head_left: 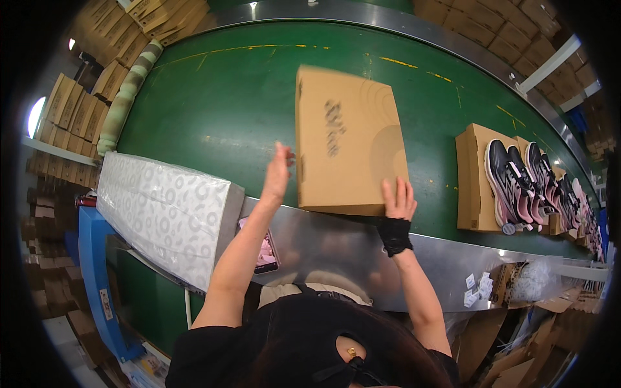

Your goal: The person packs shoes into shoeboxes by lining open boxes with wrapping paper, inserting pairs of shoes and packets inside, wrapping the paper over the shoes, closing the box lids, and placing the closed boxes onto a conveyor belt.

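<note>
A closed brown cardboard shoe box (346,139) lies on the green conveyor belt (220,103) in front of me. My right hand (399,200) rests flat on the box's near right corner, fingers spread, with a black lace cuff at the wrist. My left hand (279,169) is at the box's left side, fingers together and slightly blurred, touching or just off the edge. Neither hand grips anything. To the right, an open box (472,178) carries a pair of black and pink sneakers (511,184).
More sneakers on boxes (559,194) trail off to the right along the belt. A long white patterned block (162,210) sits at my left, beside a phone (265,249) on the metal ledge (336,249). Stacks of flat cardboard (71,110) line the far left and top.
</note>
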### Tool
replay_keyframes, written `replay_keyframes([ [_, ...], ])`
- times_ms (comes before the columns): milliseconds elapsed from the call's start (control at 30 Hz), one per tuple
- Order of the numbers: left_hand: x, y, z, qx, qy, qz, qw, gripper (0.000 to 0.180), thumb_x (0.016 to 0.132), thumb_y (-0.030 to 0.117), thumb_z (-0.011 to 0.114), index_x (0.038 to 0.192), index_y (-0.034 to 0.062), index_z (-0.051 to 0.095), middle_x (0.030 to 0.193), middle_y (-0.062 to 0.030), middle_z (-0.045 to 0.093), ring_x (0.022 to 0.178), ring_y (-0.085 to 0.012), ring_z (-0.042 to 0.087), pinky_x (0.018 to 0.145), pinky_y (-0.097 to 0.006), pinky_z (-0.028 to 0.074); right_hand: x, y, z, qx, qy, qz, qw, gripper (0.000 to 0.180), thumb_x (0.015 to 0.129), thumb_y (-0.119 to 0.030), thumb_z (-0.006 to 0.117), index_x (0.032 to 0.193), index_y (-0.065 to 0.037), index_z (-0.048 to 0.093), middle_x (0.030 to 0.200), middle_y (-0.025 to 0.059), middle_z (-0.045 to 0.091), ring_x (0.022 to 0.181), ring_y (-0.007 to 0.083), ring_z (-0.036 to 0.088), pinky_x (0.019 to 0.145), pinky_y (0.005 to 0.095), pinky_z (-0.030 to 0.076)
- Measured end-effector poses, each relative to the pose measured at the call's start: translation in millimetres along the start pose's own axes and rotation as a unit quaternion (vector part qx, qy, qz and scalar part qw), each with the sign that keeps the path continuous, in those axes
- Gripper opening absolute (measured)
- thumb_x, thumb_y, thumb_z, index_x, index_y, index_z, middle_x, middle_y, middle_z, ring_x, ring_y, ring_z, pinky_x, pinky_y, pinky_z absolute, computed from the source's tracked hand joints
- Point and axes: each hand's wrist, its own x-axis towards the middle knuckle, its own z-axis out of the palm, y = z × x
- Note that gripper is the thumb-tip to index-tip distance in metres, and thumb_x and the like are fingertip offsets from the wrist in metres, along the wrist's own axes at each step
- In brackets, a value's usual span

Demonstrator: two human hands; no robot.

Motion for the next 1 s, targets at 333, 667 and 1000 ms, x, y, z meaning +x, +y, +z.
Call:
replay_keyframes([
  [333, -16.5, -29.2, 7.5, 0.251, -0.117, 0.185, 0.943, 0.048, 0.088, 0.038, 0.033, 0.090, -0.0067, 0.052, 0.079, -0.0289, 0.055, 0.079, -0.0424, 0.051, 0.071, -0.045, 0.040, -13.2, -8.7, 8.3, -0.004, 0.021, 0.007, 1.000, 0.055, 0.072, 0.003, 0.044, 0.119, -0.025, 0.046, 0.129, 0.0145, 0.034, 0.117, 0.0336, 0.031, 0.085, 0.0457, 0.030],
  [667, -1.4, -0.4, -1.0, -0.030, -0.253, -0.257, 0.932, 0.062, 0.074, 0.055, 0.049, 0.116, 0.0104, 0.047, 0.108, -0.0047, 0.055, 0.096, -0.0193, 0.053, 0.077, -0.037, 0.043, 14.2, -23.2, -51.5, 0.000, -0.007, 0.007, 1.000, 0.049, 0.071, -0.001, 0.045, 0.115, -0.022, 0.048, 0.125, 0.0137, 0.038, 0.117, 0.0309, 0.032, 0.086, 0.0478, 0.029],
  [1000, -107.6, 42.4, -104.3, -0.319, -0.160, -0.035, 0.934, 0.044, 0.079, 0.036, 0.045, 0.106, 0.0020, 0.048, 0.096, -0.0097, 0.056, 0.083, -0.0196, 0.057, 0.070, -0.031, 0.049, 2.6, -14.3, -125.3, 0.195, 0.159, -0.022, 0.967, 0.049, 0.065, -0.003, 0.053, 0.114, -0.004, 0.044, 0.115, 0.0158, 0.043, 0.105, 0.0307, 0.043, 0.086, 0.0378, 0.037],
])
